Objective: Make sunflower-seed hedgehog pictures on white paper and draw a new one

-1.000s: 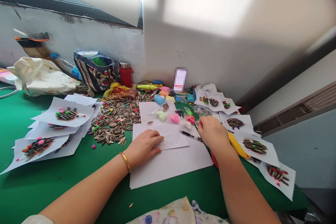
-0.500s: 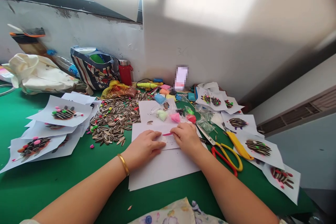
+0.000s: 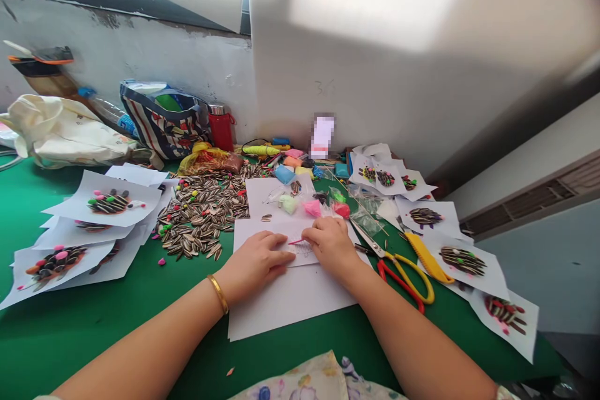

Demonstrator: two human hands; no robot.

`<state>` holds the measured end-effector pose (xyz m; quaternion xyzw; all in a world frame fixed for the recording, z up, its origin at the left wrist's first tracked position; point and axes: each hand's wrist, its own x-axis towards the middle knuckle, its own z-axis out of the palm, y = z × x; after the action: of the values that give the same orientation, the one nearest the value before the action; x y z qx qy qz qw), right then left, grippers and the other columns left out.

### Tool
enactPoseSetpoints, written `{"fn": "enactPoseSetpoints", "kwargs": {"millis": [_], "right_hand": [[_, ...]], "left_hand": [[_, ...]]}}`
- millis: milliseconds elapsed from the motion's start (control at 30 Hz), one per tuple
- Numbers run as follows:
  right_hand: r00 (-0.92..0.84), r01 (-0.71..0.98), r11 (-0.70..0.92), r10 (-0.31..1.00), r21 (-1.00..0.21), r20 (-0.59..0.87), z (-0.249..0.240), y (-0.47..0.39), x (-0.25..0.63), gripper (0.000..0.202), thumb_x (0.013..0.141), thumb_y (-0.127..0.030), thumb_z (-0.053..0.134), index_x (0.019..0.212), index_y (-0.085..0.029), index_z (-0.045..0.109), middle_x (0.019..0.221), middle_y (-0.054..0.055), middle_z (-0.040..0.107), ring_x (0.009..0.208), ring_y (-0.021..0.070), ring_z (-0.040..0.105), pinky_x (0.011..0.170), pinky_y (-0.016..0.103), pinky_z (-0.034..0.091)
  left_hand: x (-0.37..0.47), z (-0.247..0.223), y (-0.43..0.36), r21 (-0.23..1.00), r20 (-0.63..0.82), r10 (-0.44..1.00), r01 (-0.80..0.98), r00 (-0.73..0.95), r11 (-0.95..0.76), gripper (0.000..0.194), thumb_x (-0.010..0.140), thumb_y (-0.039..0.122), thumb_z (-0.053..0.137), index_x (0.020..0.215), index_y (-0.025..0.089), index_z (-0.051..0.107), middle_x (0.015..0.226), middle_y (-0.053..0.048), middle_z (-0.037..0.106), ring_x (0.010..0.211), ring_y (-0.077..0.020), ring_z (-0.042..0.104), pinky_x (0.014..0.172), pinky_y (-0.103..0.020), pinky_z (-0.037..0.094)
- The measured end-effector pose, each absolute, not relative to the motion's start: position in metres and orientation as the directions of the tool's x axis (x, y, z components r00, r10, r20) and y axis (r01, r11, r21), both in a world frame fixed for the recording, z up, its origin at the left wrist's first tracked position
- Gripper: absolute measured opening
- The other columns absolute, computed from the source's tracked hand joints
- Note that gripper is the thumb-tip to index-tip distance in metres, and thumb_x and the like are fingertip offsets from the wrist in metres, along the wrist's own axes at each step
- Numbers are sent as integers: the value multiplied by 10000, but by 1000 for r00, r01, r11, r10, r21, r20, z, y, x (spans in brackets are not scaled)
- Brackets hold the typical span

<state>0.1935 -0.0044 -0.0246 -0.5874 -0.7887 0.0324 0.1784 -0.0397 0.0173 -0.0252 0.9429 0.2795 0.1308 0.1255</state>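
Note:
My left hand (image 3: 257, 262) lies with its fingers apart on a white sheet (image 3: 262, 312), beside a small pencil drawing (image 3: 304, 250). Over the drawing, my right hand (image 3: 332, 249) pinches the right end of a thin dark-pink strip (image 3: 296, 242). Just behind the hands are small bags of clay: pale green (image 3: 287, 203), pink (image 3: 312, 207) and red (image 3: 341, 210). A pile of striped sunflower seeds (image 3: 201, 212) spreads to the left of the sheet. Scissors with yellow handles (image 3: 412, 272) lie right of my right hand.
Papers with seed-covered figures lie at the left (image 3: 89, 200) and right (image 3: 469, 256). A yellow cutter-like tool (image 3: 426, 256) is by the scissors. Along the wall stand a patterned bag (image 3: 164, 119), a red bottle (image 3: 221, 128) and a phone with a blurred screen (image 3: 322, 136).
The pink strip looks thinner and more tilted between the right fingers. Both hands stay in nearly the same place, while the whole view has shifted slightly.

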Motion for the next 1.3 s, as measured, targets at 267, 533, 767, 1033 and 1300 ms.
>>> {"fn": "enactPoseSetpoints", "kwargs": {"millis": [267, 533, 767, 1033, 1300], "right_hand": [[-222, 920, 291, 939, -263, 263, -28, -4, 193, 224, 886, -106, 585, 895, -268, 739, 856, 33, 617, 907, 194, 511, 892, 371, 244], [-213, 923, 278, 945, -266, 246, -26, -5, 192, 203, 890, -116, 586, 898, -256, 733, 874, 34, 623, 921, 195, 515, 893, 366, 252], [-199, 928, 253, 957, -275, 211, -24, -6, 192, 189, 898, -130, 586, 902, -251, 730, 891, 39, 632, 934, 203, 522, 895, 367, 269], [-171, 918, 236, 961, -318, 219, -25, -5, 194, 158, 933, -189, 578, 926, -240, 727, 882, 42, 635, 934, 202, 528, 893, 352, 284], [-197, 898, 269, 953, -348, 230, -26, -7, 195, 182, 931, -169, 558, 915, -249, 720, 880, 39, 633, 927, 199, 522, 885, 348, 286]], "left_hand": [[-39, -24, 17, 313, 186, 563, 495, 805, -811, 287, 899, 276, 627, 1169, 345, 697, 1298, -88, 586, 1182, -285, 536, 1022, -497, 457], [-39, -24, 17, 299, 181, 556, 493, 811, -817, 291, 900, 278, 626, 1177, 339, 692, 1300, -94, 583, 1173, -285, 539, 1016, -500, 461], [-39, -24, 17, 303, 176, 561, 498, 809, -812, 299, 890, 268, 640, 1174, 344, 691, 1295, -87, 587, 1174, -285, 538, 1012, -494, 462], [-40, -26, 18, 325, 199, 555, 480, 808, -815, 302, 893, 267, 633, 1179, 343, 693, 1285, -91, 589, 1165, -275, 546, 1005, -481, 467], [-40, -24, 18, 316, 184, 559, 490, 808, -812, 303, 895, 276, 630, 1182, 350, 690, 1285, -92, 590, 1159, -280, 548, 1005, -488, 466]]}}
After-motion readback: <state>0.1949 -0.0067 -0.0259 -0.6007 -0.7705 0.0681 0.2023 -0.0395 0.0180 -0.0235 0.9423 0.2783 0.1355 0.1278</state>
